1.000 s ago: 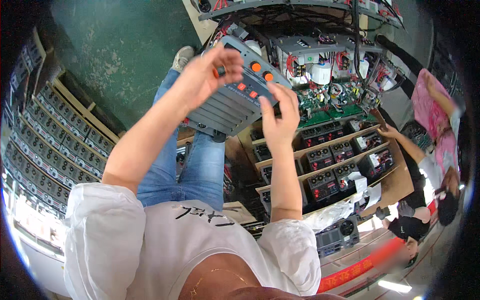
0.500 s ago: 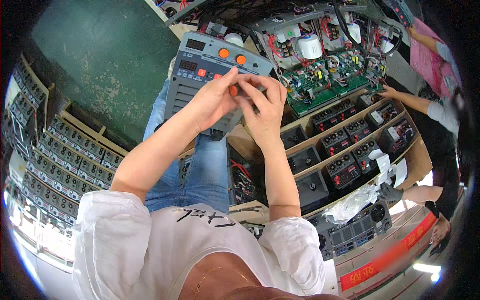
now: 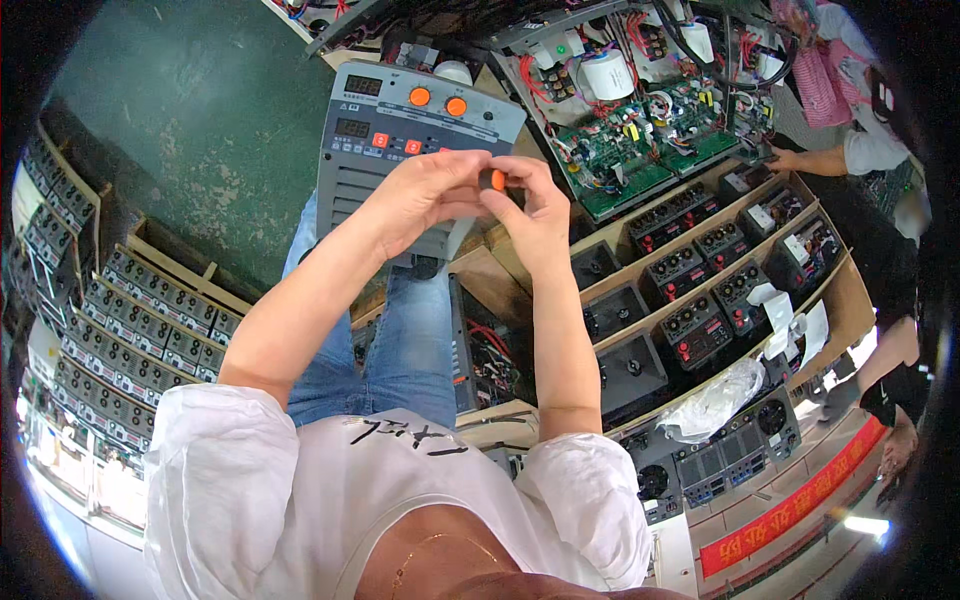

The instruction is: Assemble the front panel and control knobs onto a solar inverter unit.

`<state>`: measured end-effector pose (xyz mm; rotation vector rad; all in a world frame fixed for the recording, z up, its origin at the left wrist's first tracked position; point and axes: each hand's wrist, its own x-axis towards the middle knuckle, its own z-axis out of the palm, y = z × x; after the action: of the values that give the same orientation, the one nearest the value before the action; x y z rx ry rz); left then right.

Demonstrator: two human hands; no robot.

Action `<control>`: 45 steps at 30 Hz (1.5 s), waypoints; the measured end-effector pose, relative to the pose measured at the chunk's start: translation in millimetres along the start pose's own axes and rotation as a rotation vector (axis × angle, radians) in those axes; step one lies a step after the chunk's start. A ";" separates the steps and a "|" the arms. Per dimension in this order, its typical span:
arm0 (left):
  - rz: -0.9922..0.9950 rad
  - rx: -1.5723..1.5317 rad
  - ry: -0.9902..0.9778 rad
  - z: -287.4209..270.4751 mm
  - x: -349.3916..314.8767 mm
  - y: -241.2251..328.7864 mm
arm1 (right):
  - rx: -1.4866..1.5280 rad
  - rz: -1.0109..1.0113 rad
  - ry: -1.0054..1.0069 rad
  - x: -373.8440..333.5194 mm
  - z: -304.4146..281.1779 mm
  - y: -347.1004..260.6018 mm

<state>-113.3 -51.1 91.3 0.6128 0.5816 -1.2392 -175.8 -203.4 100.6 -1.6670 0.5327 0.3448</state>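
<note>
A small orange-and-black knob (image 3: 497,180) is pinched between the fingers of my right hand (image 3: 535,210). My left hand (image 3: 430,192) meets it from the other side, its fingertips closed on the knob's dark edge. Just beyond and under my hands stands a grey front panel (image 3: 345,180) with louvre slots, two small dark displays, several red buttons and a dark round part at its lower edge. Two orange knobs, a left one (image 3: 419,96) and a right one (image 3: 456,106), sit near its top. My hands cover part of the panel's right side.
Open machine housings with green circuit boards (image 3: 640,150) stand at the upper right. Wooden racks (image 3: 690,235) of black units lie to the right, near a clear plastic bag (image 3: 712,400). A co-worker's hand (image 3: 790,160) reaches in there. More racked units (image 3: 130,330) fill the left.
My hands have brought the orange-and-black knob slightly right, and its orange side shows more plainly. The view has shifted, so the panel appears further left. A co-worker's gloved hand has left the plastic bag.
</note>
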 end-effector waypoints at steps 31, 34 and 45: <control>0.667 0.892 0.716 -120.4 32.8 48.4 | -0.843 -0.465 -0.047 64.3 3.3 3.6; 0.725 0.879 0.707 -122.0 36.0 45.8 | -0.938 -0.495 -0.108 68.0 1.5 -0.6; 0.688 0.787 0.726 -114.1 34.0 46.8 | -1.180 -0.580 -0.308 78.9 -0.1 -7.4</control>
<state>-68.4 16.1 -7.8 1.7989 0.3844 -0.5161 -105.0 -214.5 66.5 -2.7091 -0.5286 0.5108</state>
